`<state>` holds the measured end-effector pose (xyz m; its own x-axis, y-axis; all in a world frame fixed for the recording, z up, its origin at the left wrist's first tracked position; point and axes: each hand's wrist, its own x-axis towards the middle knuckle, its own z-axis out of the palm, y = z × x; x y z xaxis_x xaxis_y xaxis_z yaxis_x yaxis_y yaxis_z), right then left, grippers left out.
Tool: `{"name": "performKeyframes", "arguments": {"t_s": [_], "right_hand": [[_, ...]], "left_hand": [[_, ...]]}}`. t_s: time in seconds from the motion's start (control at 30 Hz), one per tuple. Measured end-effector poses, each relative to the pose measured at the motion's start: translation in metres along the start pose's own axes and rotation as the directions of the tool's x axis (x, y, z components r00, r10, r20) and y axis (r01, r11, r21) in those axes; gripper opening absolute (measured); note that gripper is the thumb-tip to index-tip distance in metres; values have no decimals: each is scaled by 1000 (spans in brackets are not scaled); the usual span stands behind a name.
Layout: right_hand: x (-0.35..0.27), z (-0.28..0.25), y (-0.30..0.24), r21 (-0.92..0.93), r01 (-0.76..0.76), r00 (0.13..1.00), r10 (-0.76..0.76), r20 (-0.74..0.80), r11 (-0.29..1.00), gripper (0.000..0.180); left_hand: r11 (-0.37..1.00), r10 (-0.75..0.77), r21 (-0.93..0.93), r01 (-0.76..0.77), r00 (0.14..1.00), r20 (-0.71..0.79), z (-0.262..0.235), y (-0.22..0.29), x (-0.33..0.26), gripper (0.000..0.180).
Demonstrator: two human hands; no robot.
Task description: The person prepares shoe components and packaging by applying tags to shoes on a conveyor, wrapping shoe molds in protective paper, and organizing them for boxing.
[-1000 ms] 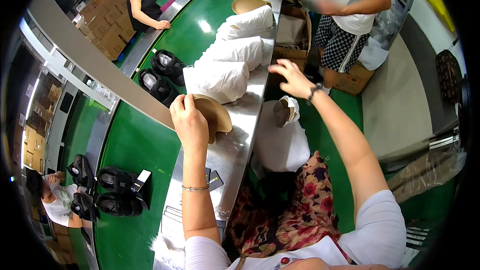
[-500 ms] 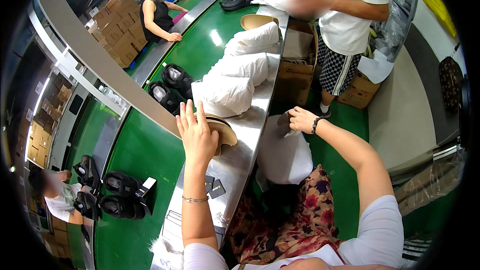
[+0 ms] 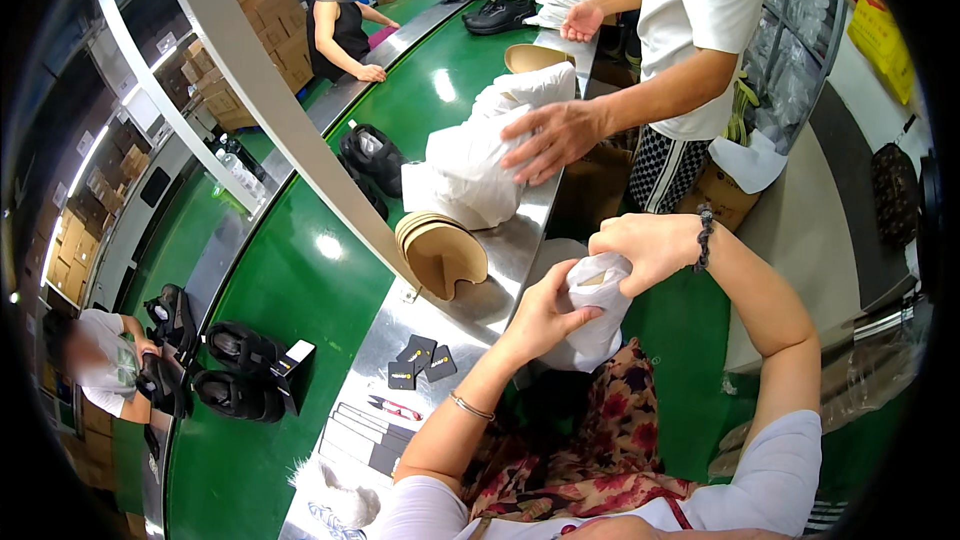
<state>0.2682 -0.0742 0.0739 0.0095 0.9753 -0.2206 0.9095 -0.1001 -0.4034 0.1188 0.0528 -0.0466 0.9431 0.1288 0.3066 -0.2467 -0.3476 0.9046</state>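
Note:
Both hands are closed on the top of a white wrapped bundle (image 3: 596, 328) that stands at my lap. My left hand (image 3: 546, 316) grips its near left side, thumb across the wrapping. On the right side, the fingers of my right hand (image 3: 648, 252) curl over the upper edge. A bit of tan shows in the opening between the hands; the rest of the contents is hidden. Left of my hands, a nested stack of curved tan cardboard pieces (image 3: 445, 258) rests on the metal ledge. Beyond it lie several white wrapped bundles (image 3: 470, 170), with a co-worker's hand (image 3: 560, 135) over them.
Black square tags (image 3: 420, 360), red-handled thread snips (image 3: 395, 407) and flat strips (image 3: 362, 438) lie on the ledge (image 3: 480, 325). Black shoes (image 3: 240, 370) stand on the green belt (image 3: 310, 280). A slanted post (image 3: 300, 130) crosses the left. A co-worker stands at the far right.
My left hand has left the cardboard stack and come right to the bundle at my lap. The co-worker's hand has reached over the wrapped bundles. My view has shifted slightly.

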Motion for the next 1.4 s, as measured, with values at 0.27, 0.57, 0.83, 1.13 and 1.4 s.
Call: {"name": "performKeyframes", "arguments": {"t_s": [0.27,0.57,0.83,1.13,1.4], "right_hand": [[-1,37,2,543,154,790,227,-569,825,114],[55,106,4,627,485,494,401,-772,609,75],[107,-11,49,488,618,418,269,-868,617,67],[178,19,92,570,282,529,370,-763,771,100],[168,19,116,610,239,654,339,-676,756,114]], "left_hand": [[570,-421,-806,-163,784,-456,-17,-9,3,32],[460,-494,-856,-237,733,-468,-21,-6,20,37],[977,184,213,-4,518,-835,-52,-1,-3,44],[633,392,650,421,550,-738,-97,-22,-8,49],[700,266,562,441,570,-778,-101,-34,-10,54]]}}
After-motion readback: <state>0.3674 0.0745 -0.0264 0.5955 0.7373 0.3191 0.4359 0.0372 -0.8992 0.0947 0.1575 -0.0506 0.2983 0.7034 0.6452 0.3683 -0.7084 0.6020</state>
